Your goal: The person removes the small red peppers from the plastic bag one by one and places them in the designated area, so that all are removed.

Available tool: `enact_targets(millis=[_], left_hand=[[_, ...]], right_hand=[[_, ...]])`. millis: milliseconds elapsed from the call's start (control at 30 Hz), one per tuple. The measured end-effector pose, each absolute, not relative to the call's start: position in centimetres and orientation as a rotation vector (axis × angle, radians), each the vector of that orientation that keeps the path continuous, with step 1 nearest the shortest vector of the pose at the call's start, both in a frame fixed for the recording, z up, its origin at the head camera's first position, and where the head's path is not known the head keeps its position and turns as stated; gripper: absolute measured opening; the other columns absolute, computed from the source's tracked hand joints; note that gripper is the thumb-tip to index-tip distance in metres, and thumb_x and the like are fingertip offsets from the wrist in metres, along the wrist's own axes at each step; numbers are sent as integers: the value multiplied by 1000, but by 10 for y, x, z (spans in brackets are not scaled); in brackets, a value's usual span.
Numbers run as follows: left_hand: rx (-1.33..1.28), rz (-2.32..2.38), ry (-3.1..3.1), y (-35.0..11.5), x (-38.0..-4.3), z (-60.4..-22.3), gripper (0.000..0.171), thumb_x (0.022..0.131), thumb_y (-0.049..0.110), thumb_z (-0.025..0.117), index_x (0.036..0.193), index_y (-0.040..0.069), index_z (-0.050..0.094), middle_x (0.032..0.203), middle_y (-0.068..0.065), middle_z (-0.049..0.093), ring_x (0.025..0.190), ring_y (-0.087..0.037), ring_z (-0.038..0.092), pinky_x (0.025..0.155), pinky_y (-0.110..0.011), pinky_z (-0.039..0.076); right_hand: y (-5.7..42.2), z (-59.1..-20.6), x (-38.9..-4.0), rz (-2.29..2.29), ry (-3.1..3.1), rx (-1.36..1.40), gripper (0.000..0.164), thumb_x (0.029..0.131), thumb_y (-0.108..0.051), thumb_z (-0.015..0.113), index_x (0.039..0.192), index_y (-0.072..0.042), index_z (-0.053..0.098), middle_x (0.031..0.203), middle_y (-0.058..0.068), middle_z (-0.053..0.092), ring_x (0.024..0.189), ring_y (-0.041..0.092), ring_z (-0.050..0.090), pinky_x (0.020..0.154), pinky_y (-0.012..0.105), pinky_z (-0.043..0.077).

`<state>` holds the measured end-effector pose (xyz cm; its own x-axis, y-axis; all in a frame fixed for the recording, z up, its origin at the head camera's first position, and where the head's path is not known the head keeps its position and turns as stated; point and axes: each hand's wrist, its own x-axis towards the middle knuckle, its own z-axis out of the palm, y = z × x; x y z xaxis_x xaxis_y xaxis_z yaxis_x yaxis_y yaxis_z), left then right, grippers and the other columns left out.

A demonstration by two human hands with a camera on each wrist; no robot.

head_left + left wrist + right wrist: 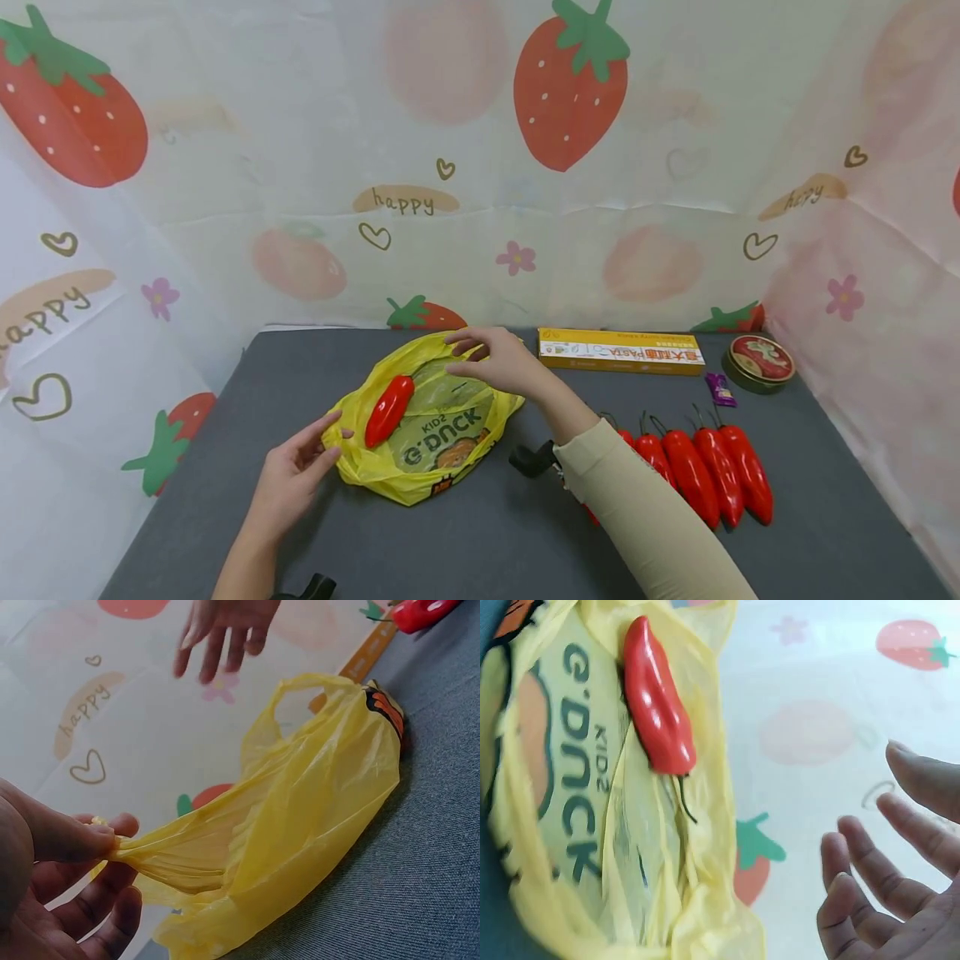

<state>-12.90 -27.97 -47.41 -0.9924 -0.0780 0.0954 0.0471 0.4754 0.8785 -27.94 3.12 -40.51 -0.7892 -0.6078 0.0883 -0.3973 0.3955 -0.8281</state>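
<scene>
A yellow plastic bag [375, 481] lies spread on the table with its mouth open, printed "KIDZ" and "G.DUCK" inside. One shiny red chili pepper [390, 411] with a thin dark stem [686, 799] rests in it, toward the left. At the bag's left edge, my left hand [71, 874] pinches the gathered yellow plastic between thumb and fingers. My right hand [498, 362] hovers over the bag's far right side, fingers loosely spread and holding nothing. In the right wrist view, its fingers [889, 877] are apart from the plastic.
Several red peppers [693, 475] lie in a row at the right, partly hidden by my right sleeve [637, 508]. Behind them are a yellow pasta box [622, 360], a purple wrapped candy [720, 389] and a round tin [761, 362]. A printed cloth backdrop [480, 275] borders the table.
</scene>
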Motion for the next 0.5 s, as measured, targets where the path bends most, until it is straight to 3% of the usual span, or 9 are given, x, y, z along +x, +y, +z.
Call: enact_targets(millis=[167, 300, 500], left_hand=[[16, -1507, -2592, -281, -130, -476, 48, 100, 16, 65, 146, 13, 55, 130, -14, 66, 90, -12, 54, 72, -19, 51], [15, -1508, -2597, -282, -130, -477, 48, 100, 16, 65, 146, 13, 54, 129, -14, 67, 91, -12, 54, 72, -18, 51], [-5, -1528, -2585, -282, -130, -480, 49, 99, 13, 65, 146, 13, 54, 122, -13, 72, 91, -10, 57, 74, -17, 52]], right_hand=[[7, -408, -290, -1331, 2366, -847, 45, 95, -30, 72, 138, -21, 60, 132, 11, 65, 120, 28, 62, 91, 41, 55], [-14, -419, -298, -1413, 2294, -743, 43, 95, -27, 72, 136, -20, 62, 129, 12, 65, 114, 25, 64, 84, 40, 57], [-41, -438, -306, -1511, 2197, -587, 48, 95, -22, 72, 140, -11, 59, 130, 18, 62, 115, 37, 62, 90, 57, 54]])
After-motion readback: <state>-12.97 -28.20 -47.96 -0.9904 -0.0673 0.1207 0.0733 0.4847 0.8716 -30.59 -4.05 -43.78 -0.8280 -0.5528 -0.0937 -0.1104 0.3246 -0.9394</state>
